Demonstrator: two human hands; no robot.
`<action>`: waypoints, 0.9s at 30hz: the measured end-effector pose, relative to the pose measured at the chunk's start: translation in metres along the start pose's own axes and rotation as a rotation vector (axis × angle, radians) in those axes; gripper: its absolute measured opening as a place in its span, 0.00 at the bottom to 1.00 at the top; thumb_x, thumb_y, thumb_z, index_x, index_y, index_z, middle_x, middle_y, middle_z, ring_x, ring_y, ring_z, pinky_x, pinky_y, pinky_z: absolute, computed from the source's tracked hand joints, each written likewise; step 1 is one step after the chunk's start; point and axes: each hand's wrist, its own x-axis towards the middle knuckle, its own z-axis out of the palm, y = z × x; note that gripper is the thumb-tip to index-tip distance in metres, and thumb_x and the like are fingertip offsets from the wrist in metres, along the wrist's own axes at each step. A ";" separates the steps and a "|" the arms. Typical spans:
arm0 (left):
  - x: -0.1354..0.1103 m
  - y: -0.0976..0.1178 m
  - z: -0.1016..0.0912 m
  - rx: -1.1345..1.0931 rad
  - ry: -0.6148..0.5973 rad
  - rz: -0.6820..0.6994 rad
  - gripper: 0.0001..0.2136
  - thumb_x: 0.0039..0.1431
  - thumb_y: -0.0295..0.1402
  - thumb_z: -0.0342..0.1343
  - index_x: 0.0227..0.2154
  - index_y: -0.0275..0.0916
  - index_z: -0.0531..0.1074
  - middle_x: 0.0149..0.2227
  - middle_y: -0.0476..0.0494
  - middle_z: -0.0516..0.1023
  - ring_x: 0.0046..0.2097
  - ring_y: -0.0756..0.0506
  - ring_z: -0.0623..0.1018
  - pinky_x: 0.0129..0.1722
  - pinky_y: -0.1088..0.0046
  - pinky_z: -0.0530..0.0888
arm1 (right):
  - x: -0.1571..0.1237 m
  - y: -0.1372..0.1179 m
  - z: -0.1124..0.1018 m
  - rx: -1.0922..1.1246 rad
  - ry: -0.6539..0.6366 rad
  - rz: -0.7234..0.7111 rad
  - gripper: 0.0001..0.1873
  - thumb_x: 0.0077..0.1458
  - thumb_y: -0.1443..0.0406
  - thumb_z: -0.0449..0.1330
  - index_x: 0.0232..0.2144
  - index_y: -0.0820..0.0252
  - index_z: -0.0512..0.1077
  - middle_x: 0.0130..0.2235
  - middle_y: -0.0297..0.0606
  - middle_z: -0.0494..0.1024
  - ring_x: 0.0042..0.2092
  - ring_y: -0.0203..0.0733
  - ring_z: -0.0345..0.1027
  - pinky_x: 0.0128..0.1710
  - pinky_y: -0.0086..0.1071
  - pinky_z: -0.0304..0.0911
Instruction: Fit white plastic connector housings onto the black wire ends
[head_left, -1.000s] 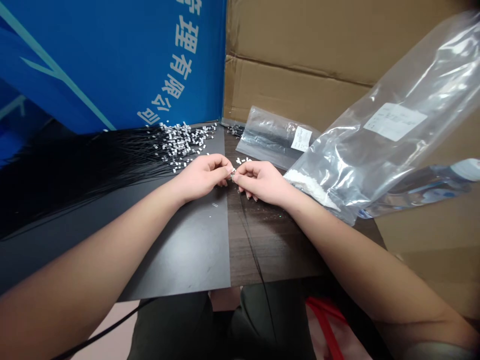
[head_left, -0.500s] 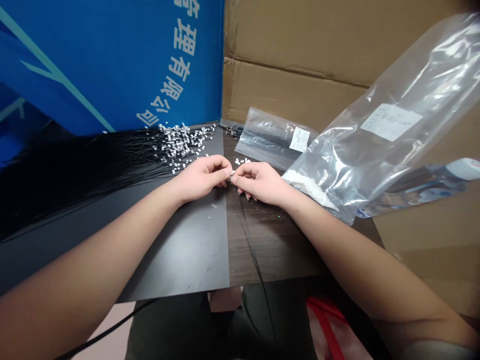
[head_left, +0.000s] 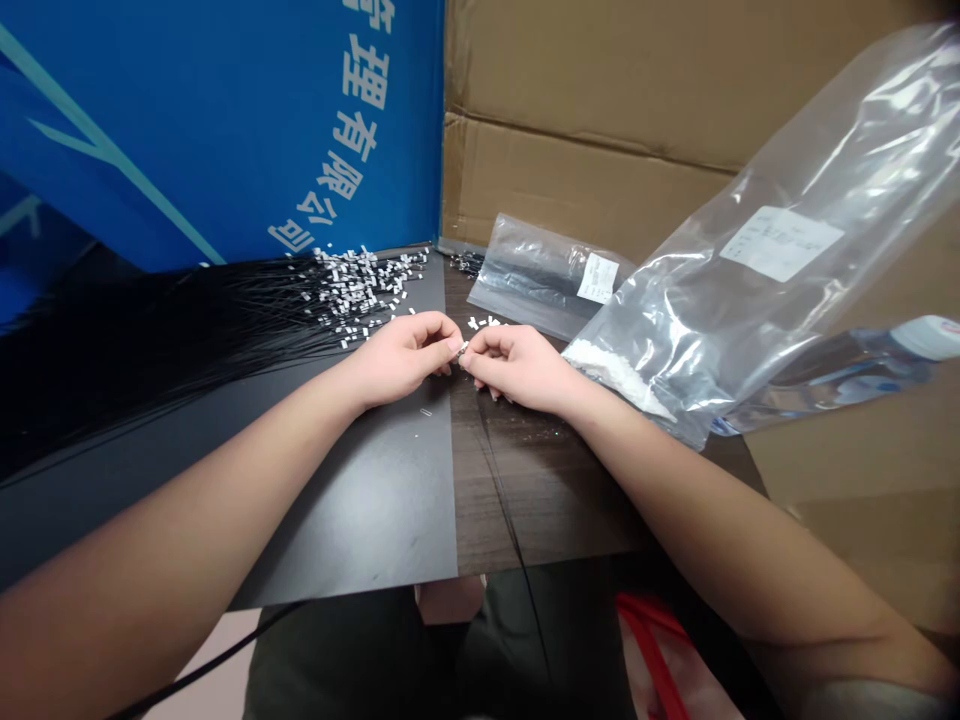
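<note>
My left hand and my right hand meet over the table, thumbs and forefingers pinched almost tip to tip. Between them shows a tiny white connector, mostly covered by the fingertips. The left fingers close on its white part. From beneath the right hand a thin black wire runs down over the table's front edge to the lap; its upper end is hidden in the right fingers. Just beyond the hands lie a few loose white connectors. Left of them, many black wires end in white connectors.
At right a large clear bag holds a heap of small white pieces. A plastic bottle lies by it. Behind the hands rests a smaller labelled bag. Cardboard and a blue panel stand at the back.
Both hands keep the same pinch at nearly the same spot, with only a slight shift of the fingertips. The whole view has moved a little.
</note>
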 end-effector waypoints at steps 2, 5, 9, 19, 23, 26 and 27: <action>0.000 0.000 0.000 0.001 -0.001 -0.001 0.12 0.65 0.42 0.62 0.36 0.36 0.75 0.31 0.48 0.78 0.33 0.49 0.76 0.37 0.71 0.72 | 0.000 0.000 0.000 -0.010 0.001 -0.002 0.08 0.65 0.66 0.64 0.31 0.60 0.74 0.25 0.31 0.77 0.22 0.30 0.67 0.19 0.22 0.60; 0.000 0.000 0.001 0.007 0.003 -0.002 0.12 0.65 0.42 0.62 0.36 0.36 0.75 0.31 0.48 0.78 0.33 0.49 0.76 0.37 0.71 0.72 | 0.000 0.000 0.001 -0.020 0.010 -0.002 0.08 0.65 0.66 0.64 0.31 0.61 0.75 0.25 0.31 0.77 0.22 0.30 0.67 0.19 0.22 0.61; 0.000 0.000 0.001 0.015 0.010 -0.005 0.12 0.65 0.42 0.62 0.36 0.37 0.75 0.31 0.47 0.77 0.33 0.48 0.76 0.37 0.70 0.72 | 0.001 0.001 0.002 -0.018 0.017 0.007 0.08 0.66 0.66 0.63 0.32 0.61 0.74 0.25 0.31 0.77 0.22 0.29 0.66 0.19 0.22 0.60; -0.001 0.001 0.003 0.134 0.041 0.017 0.13 0.67 0.44 0.58 0.36 0.38 0.74 0.30 0.48 0.78 0.33 0.46 0.77 0.37 0.68 0.72 | 0.001 0.003 0.002 -0.013 0.036 0.010 0.07 0.65 0.65 0.63 0.32 0.60 0.74 0.25 0.31 0.76 0.22 0.30 0.66 0.18 0.22 0.60; -0.002 0.001 0.003 0.176 0.042 0.023 0.13 0.67 0.44 0.57 0.36 0.39 0.74 0.30 0.48 0.78 0.34 0.45 0.77 0.38 0.67 0.72 | 0.001 0.003 0.002 -0.033 0.033 -0.002 0.08 0.64 0.64 0.63 0.31 0.60 0.74 0.25 0.31 0.77 0.22 0.31 0.66 0.19 0.23 0.59; -0.002 0.002 0.003 0.196 0.041 0.017 0.13 0.67 0.45 0.57 0.37 0.39 0.74 0.30 0.48 0.78 0.34 0.45 0.77 0.38 0.66 0.72 | 0.000 0.003 0.002 -0.052 0.031 -0.010 0.09 0.64 0.63 0.63 0.31 0.60 0.74 0.25 0.32 0.77 0.23 0.30 0.66 0.20 0.23 0.59; -0.002 0.002 0.003 0.202 0.042 0.016 0.13 0.67 0.45 0.57 0.37 0.39 0.74 0.31 0.48 0.78 0.34 0.45 0.77 0.38 0.66 0.72 | 0.000 0.003 0.002 -0.054 0.031 -0.010 0.09 0.64 0.63 0.63 0.31 0.60 0.74 0.25 0.32 0.77 0.23 0.30 0.65 0.20 0.23 0.58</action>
